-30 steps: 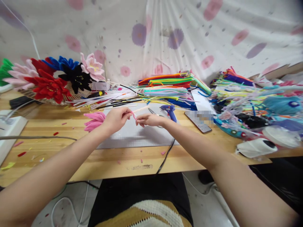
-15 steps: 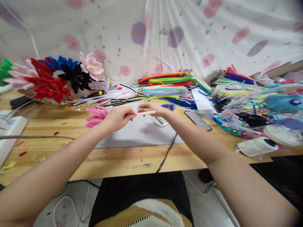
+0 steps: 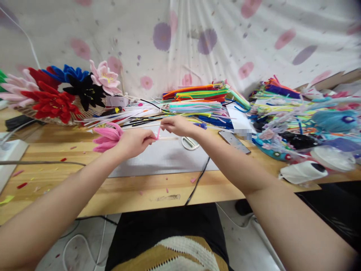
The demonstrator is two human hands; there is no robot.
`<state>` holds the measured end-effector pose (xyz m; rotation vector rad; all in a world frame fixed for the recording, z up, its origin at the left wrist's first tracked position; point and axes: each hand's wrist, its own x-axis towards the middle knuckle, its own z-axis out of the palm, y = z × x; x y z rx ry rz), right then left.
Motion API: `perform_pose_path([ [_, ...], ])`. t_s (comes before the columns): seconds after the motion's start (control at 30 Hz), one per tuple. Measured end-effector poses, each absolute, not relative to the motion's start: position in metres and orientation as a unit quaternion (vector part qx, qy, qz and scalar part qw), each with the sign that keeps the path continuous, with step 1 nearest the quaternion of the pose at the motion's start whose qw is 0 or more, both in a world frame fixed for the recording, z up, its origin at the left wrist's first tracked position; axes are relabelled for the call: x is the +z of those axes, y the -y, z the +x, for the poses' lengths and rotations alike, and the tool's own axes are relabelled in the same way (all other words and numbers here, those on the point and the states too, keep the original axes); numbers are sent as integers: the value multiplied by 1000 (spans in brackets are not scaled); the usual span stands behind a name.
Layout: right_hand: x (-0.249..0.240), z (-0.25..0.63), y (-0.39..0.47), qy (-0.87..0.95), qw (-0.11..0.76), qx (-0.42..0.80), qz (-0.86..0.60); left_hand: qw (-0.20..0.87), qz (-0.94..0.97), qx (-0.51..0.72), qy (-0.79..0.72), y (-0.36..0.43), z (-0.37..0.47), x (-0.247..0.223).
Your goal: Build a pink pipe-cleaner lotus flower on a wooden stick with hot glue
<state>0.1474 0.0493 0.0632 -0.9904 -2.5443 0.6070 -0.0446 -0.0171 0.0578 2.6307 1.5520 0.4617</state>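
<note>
One pink strip [image 3: 158, 133] is pinched by both the left hand [image 3: 137, 141] and right hand [image 3: 177, 126], near one pink flower [image 3: 107, 137].

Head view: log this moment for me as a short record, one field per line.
Left hand grip: pinched shut on a pale stick
Right hand grip: pinching the upper end of a pink strip
Strip: spans the gap between both hands' fingertips
Beside left hand: pink petals; any join to the stick is hidden
On grey mat: scissors, partly hidden by the right forearm
Right of mat: phone
Back left: finished-looking flowers, including red and black
</note>
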Motion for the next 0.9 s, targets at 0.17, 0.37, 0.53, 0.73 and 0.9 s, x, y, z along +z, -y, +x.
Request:
perform_pose_path([
  [0.17,29,140,-25,869,124,356,-321,57,797,242,-550,19,-47,54],
  [0.37,59,145,-14,898,172,256,-315,-38,800,141,-582,13,-47,49],
  [0.53,60,150,-44,893,191,255,-319,62,868,182,-457,11,-48,56],
  [0.73,31,138,-12,890,111,306,-321,60,818,243,-517,13,-49,48],
  [0.9,61,143,-15,929,128,168,-305,8,820,156,-550,12,-49,43],
])
